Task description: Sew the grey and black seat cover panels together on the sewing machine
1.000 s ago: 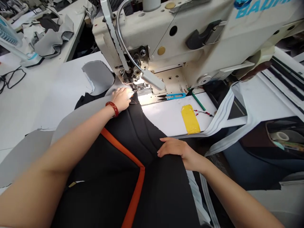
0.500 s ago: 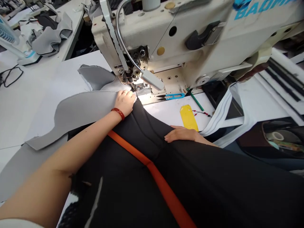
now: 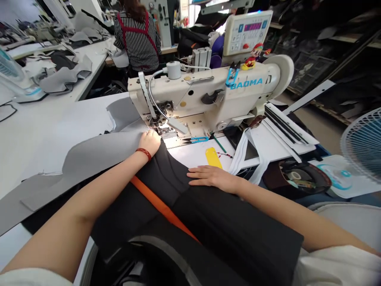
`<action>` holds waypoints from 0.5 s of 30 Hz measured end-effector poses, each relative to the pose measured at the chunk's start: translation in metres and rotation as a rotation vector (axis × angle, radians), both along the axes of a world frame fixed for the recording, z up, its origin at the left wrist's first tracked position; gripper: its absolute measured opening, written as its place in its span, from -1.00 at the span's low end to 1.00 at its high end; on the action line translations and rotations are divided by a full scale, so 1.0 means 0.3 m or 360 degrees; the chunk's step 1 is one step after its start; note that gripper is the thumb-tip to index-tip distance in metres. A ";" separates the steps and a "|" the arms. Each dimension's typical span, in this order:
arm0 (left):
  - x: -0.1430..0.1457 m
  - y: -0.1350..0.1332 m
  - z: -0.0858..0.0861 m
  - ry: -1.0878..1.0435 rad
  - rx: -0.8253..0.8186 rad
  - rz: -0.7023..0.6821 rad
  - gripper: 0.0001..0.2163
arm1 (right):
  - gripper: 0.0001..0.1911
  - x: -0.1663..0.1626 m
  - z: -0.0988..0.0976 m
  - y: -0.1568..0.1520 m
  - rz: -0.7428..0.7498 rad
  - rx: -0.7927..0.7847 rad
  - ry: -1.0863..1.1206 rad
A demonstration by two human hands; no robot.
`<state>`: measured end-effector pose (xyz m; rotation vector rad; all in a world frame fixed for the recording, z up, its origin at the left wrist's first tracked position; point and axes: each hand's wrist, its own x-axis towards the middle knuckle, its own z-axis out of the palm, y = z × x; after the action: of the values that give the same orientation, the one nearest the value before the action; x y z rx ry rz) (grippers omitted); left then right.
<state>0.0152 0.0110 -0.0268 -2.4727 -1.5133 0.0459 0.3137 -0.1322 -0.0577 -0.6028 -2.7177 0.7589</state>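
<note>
A large black fabric panel (image 3: 214, 210) with an orange strip (image 3: 160, 206) drapes from the sewing machine (image 3: 178, 93) down toward my body. Its narrow end lies by the needle area, where my left hand (image 3: 150, 142) has its fingers bunched on the fabric edge. A red bracelet (image 3: 144, 154) circles that wrist. Grey fabric (image 3: 89, 153), seemingly layered with the black, spreads to the left. My right hand (image 3: 210, 176) lies flat on the black panel's right edge, fingers stretched and slightly apart. What sits beneath my left fingers is hidden.
Blue thread snips (image 3: 195, 140), a green stick (image 3: 219, 143) and a yellow tag (image 3: 213, 158) lie before the machine. White strips (image 3: 242, 151) hang at the table edge. A brown container (image 3: 276, 178) and a fan (image 3: 364, 147) stand right. Another person (image 3: 138, 39) is beyond the machine.
The view has tilted up and back, bringing in more of the room. My right hand shows more fully, its fingers more spread on the fabric. My left hand stays by the needle.
</note>
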 end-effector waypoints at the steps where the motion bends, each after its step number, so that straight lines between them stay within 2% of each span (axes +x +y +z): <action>1: 0.004 0.011 0.010 0.0031 -0.0071 0.0040 -0.60 | -0.47 0.009 0.004 0.005 -0.0018 0.0029 -0.0054; 3: 0.008 0.040 0.030 0.0076 -0.0183 0.0090 -0.68 | -0.44 0.021 0.017 0.020 -0.0065 0.0046 -0.0098; 5: 0.015 0.068 0.042 0.0095 -0.0232 0.0122 -0.73 | -0.48 0.006 0.042 0.044 -0.0193 -0.0052 -0.0100; 8: 0.034 0.073 0.035 0.0098 -0.0219 0.0175 -0.73 | -0.53 -0.091 0.095 0.086 -0.0732 -0.0378 -0.0296; 10: 0.045 0.040 0.019 0.0090 -0.0170 0.0136 -0.71 | -0.40 -0.187 0.119 0.106 -0.1057 -0.0538 -0.0525; 12: 0.043 -0.010 0.001 0.0092 -0.0143 0.0048 -0.65 | -0.28 -0.274 0.121 0.113 -0.1123 -0.0579 -0.0618; 15: 0.016 -0.080 -0.020 0.0097 -0.0126 0.0002 -0.58 | -0.37 -0.329 0.093 0.101 -0.1023 -0.0518 -0.0487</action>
<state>0.0201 -0.0131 -0.0329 -2.5071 -1.5163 0.1831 0.2149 -0.1020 -0.0298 -1.6774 -2.3969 0.9833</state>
